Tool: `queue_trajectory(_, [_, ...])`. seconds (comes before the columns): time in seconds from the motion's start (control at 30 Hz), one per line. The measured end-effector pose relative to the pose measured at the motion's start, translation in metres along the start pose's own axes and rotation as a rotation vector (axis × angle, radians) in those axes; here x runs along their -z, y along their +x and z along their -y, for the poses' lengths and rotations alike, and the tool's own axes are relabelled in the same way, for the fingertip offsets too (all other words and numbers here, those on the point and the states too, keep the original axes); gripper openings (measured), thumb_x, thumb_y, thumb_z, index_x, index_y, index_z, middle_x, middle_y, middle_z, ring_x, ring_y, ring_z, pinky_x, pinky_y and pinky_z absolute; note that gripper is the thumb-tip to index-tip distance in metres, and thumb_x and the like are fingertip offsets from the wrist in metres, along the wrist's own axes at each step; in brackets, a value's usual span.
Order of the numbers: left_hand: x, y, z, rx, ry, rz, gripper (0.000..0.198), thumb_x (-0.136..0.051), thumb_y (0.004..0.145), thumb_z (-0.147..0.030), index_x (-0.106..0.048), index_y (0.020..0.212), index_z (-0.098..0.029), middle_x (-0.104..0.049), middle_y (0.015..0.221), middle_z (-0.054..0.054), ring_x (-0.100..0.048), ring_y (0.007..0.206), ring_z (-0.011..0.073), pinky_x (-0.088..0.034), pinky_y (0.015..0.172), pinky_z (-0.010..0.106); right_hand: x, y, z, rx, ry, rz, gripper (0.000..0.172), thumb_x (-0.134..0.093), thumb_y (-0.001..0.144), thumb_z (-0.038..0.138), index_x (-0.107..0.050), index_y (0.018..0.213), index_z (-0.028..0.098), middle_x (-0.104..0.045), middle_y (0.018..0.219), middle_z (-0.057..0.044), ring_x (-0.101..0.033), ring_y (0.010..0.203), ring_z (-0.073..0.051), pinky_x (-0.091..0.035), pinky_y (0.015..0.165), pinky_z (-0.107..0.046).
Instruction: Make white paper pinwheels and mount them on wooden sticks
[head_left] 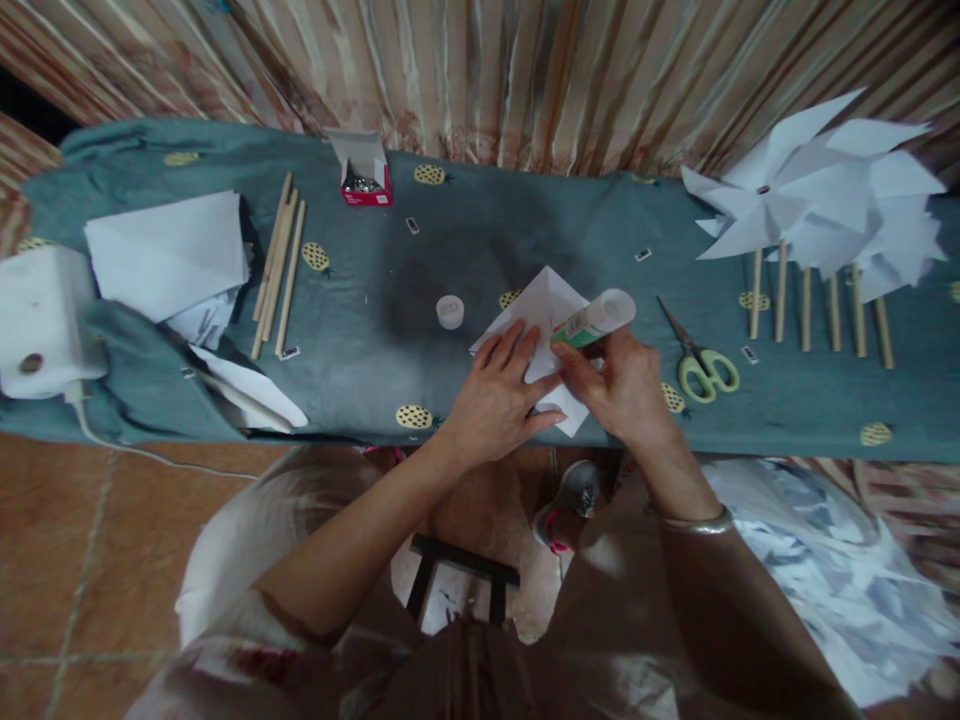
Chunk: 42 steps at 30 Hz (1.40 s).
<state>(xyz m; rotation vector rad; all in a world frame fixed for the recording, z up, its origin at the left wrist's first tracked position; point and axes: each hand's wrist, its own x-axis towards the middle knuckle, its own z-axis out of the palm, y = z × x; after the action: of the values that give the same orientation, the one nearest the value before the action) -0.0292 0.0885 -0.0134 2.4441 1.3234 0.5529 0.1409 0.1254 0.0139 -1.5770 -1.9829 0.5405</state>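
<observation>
A folded white paper [551,297] lies at the front middle of the cloth-covered table. My left hand [501,402] rests flat on it with the fingers spread. My right hand [621,385] is wrapped round a glue stick [598,318], a white tube with a green label. It is tilted, its lower end at the paper; the glue tip is hidden. To the left of the paper stands the round white cap [450,312]. Scissors [705,365] with green handles lie just right of my right hand.
White paper pinwheels [814,195] on sticks lie at the right. At the left are wooden sticks [277,270], a stack of white paper [169,250] and a white box-shaped device [45,320] with a cord. A red box [366,185] of small metal pieces stands open at the back.
</observation>
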Motion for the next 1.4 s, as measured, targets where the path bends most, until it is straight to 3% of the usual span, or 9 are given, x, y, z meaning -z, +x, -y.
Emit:
queue_trajectory(0.4, [-0.001, 0.0, 0.001, -0.002, 0.009, 0.003, 0.056, -0.049, 0.087, -0.061, -0.056, 0.133, -0.028, -0.035, 0.155, 0.015, -0.025, 0.145, 0.0377, -0.029, 0.111, 0.06, 0.006, 0.0, -0.007, -0.023, -0.022, -0.032, 0.033, -0.058, 0.082, 0.053, -0.059, 0.09, 0.021, -0.067, 0.067, -0.003, -0.061, 0.058, -0.021, -0.047, 0.058, -0.035])
queue_trajectory(0.63, [-0.001, 0.0, 0.001, 0.005, 0.01, -0.003, 0.055, -0.051, 0.086, -0.061, -0.058, 0.13, -0.028, -0.035, 0.155, 0.014, -0.024, 0.145, 0.0377, -0.028, 0.112, 0.06, 0.0, -0.006, -0.008, -0.037, -0.017, -0.082, 0.037, -0.058, 0.084, 0.053, -0.062, 0.097, 0.019, -0.071, 0.076, -0.007, -0.065, 0.066, -0.024, -0.051, 0.066, -0.039])
queue_trajectory(0.8, [-0.003, 0.0, 0.001, 0.0, -0.008, -0.015, 0.052, -0.052, 0.087, -0.059, -0.059, 0.13, -0.029, -0.036, 0.155, 0.013, -0.024, 0.146, 0.0369, -0.028, 0.111, 0.06, 0.0, 0.001, -0.01, -0.07, 0.256, -0.196, 0.03, -0.061, 0.084, 0.045, -0.064, 0.101, 0.021, -0.072, 0.097, -0.008, -0.068, 0.083, -0.021, -0.054, 0.077, -0.037])
queue_trajectory(0.97, [0.005, 0.0, 0.003, 0.0, -0.08, -0.044, 0.049, -0.048, 0.091, -0.056, -0.061, 0.126, -0.026, -0.042, 0.151, 0.014, -0.029, 0.144, 0.0334, -0.031, 0.111, 0.057, 0.0, 0.017, -0.014, -0.206, 0.624, -0.365, 0.029, -0.066, 0.079, 0.049, -0.06, 0.089, 0.022, -0.067, 0.082, -0.002, -0.065, 0.071, -0.016, -0.055, 0.069, -0.032])
queue_trajectory(1.1, [0.031, 0.0, 0.021, 0.055, -0.172, -0.275, 0.043, -0.043, 0.096, -0.049, -0.059, 0.127, -0.023, -0.053, 0.141, 0.012, -0.046, 0.133, 0.0224, -0.04, 0.109, 0.043, 0.0, 0.02, -0.015, -0.301, 0.859, -0.327, 0.034, -0.06, 0.08, 0.057, -0.057, 0.082, 0.023, -0.063, 0.074, 0.001, -0.063, 0.062, -0.014, -0.055, 0.06, -0.029])
queue_trajectory(1.2, [0.047, 0.0, 0.044, 0.172, -0.065, -0.431, 0.043, -0.052, 0.092, -0.049, -0.057, 0.128, -0.026, -0.057, 0.135, 0.009, -0.049, 0.127, 0.025, -0.04, 0.107, 0.046, 0.003, 0.018, -0.017, -0.319, 0.98, -0.245, 0.037, -0.057, 0.082, 0.06, -0.057, 0.08, 0.023, -0.061, 0.07, 0.001, -0.06, 0.057, -0.013, -0.052, 0.053, -0.027])
queue_trajectory(1.3, [0.05, -0.001, 0.065, 0.271, -0.019, -0.361, 0.049, -0.06, 0.087, -0.044, -0.056, 0.13, -0.021, -0.058, 0.133, 0.013, -0.05, 0.124, 0.0297, -0.04, 0.105, 0.05, 0.004, 0.015, -0.015, -0.339, 1.037, -0.192, 0.037, -0.059, 0.082, 0.059, -0.06, 0.082, 0.022, -0.063, 0.069, 0.001, -0.059, 0.054, -0.012, -0.05, 0.048, -0.025])
queue_trajectory(1.4, [0.048, -0.002, 0.075, 0.34, -0.052, -0.274, 0.038, -0.061, 0.085, -0.031, -0.062, 0.122, -0.02, -0.065, 0.119, 0.011, -0.057, 0.114, 0.0273, -0.044, 0.101, 0.048, 0.003, 0.013, -0.007, -0.406, 1.084, -0.192, 0.036, -0.065, 0.079, 0.056, -0.064, 0.081, 0.021, -0.065, 0.069, 0.0, -0.057, 0.05, -0.011, -0.049, 0.044, -0.023])
